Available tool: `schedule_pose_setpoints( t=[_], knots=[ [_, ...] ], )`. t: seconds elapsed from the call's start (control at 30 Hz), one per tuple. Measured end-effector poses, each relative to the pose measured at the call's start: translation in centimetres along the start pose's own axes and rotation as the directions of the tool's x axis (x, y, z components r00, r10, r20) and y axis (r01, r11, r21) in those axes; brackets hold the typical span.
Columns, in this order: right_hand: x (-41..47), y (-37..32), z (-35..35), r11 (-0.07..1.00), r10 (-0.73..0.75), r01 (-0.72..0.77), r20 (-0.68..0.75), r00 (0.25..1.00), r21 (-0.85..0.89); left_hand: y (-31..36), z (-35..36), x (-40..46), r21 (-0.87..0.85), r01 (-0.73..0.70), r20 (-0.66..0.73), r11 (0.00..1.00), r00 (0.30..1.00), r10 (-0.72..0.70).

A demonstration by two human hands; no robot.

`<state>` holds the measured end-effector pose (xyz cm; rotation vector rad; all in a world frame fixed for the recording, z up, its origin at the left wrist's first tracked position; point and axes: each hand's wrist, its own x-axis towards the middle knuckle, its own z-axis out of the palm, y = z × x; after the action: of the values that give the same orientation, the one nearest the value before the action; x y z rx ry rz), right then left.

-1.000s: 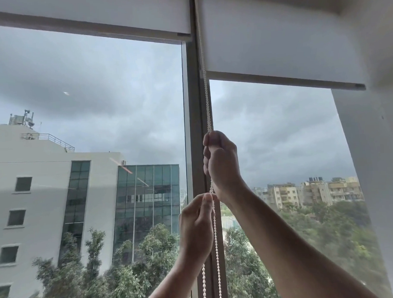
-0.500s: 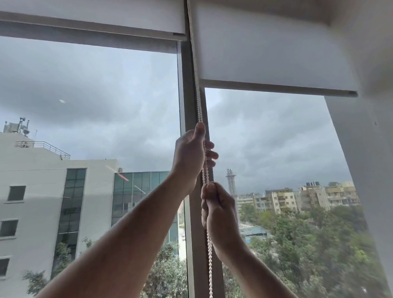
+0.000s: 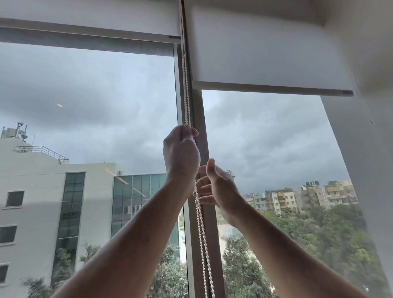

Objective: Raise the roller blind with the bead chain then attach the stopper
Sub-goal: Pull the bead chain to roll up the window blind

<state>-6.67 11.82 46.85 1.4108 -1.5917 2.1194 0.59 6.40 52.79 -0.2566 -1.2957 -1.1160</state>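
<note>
1. The left hand [image 3: 181, 154], mid-frame, is clenched around the bead chain [image 3: 203, 238], which runs above and below the fist.
2. The right hand [image 3: 217, 186], just lower right, is spread open beside the chain.
3. The blind [image 3: 265, 53] hangs upper right.

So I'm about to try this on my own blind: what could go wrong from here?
Only the left hand grips the bead chain; the right hand is open beside it, so a slip could let the chain run loose. The right roller blind hangs lower than the left roller blind, so pulling the wrong strand might lower it instead.
</note>
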Motion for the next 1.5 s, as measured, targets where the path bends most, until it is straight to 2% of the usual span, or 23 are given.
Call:
schedule_pose_setpoints(
  t=[0.17,0.27,0.4,0.53,0.67,0.77,0.83,0.9,1.0,1.07,1.23,1.3,1.37,1.4,1.5],
  knots=[
    [2.4,-5.0,0.8,0.996,-0.079,0.081,-0.059,0.995,0.032,-0.5,-0.3,-1.8,0.000,-0.005,0.017,1.000,1.000,0.005],
    [3.4,-7.9,1.7,0.986,-0.131,0.139,-0.087,0.987,0.092,-2.5,-1.0,-3.8,0.092,-0.076,0.000,0.993,0.997,0.077],
    [4.2,-9.5,2.9,0.993,-0.072,0.076,-0.042,0.997,0.092,-4.5,-1.8,-5.3,0.143,-0.050,0.023,0.988,0.999,0.047],
    [5.1,-10.2,3.8,0.973,-0.035,0.057,-0.103,0.994,0.222,-4.6,-1.9,-6.5,0.174,-0.076,0.054,0.982,0.996,0.068],
    [5.7,-9.3,4.1,0.969,-0.221,0.241,-0.252,0.942,0.052,-4.6,-2.4,-6.0,0.166,-0.109,0.147,0.980,0.986,0.084],
    [5.2,-8.5,4.1,0.953,-0.298,0.302,-0.286,0.911,-0.030,-4.7,-3.3,-5.4,0.115,-0.016,0.316,0.993,0.948,-0.021],
    [4.5,-7.8,4.3,0.941,-0.336,0.333,-0.271,0.902,-0.059,-4.9,-4.0,-4.7,0.092,0.037,0.372,0.995,0.926,-0.069],
    [3.8,-6.7,4.4,0.928,-0.372,0.368,-0.255,0.893,-0.063,-4.9,-4.4,-3.7,0.097,0.081,0.334,0.992,0.936,-0.109],
    [2.8,-5.0,4.2,0.918,-0.392,0.392,-0.243,0.887,-0.050,-3.9,-4.1,-1.2,0.046,0.172,0.198,0.984,0.964,-0.177],
    [1.8,-4.1,3.9,0.915,-0.394,0.404,-0.210,0.895,0.002,-2.5,-3.5,0.5,0.023,0.162,0.163,0.986,0.973,-0.164],
    [1.8,-1.6,3.3,0.899,-0.435,0.433,-0.204,0.877,-0.058,2.6,-0.9,4.4,0.161,-0.006,0.270,0.987,0.962,-0.039],
    [1.8,-1.0,3.4,0.897,-0.441,0.435,-0.197,0.876,-0.073,4.5,0.7,5.3,0.087,0.073,0.307,0.994,0.947,-0.096],
    [1.7,-0.9,3.5,0.889,-0.457,0.451,-0.181,0.871,-0.074,5.5,1.9,5.7,0.006,0.161,0.260,0.987,0.953,-0.158],
    [1.7,-1.0,3.5,0.885,-0.465,0.458,-0.168,0.869,-0.079,5.5,2.3,5.9,0.014,0.155,0.221,0.988,0.963,-0.154],
    [2.1,-1.2,3.2,0.887,-0.460,0.451,-0.107,0.881,-0.094,5.3,2.8,5.7,0.182,-0.001,0.127,0.983,0.992,-0.023]
  ],
)
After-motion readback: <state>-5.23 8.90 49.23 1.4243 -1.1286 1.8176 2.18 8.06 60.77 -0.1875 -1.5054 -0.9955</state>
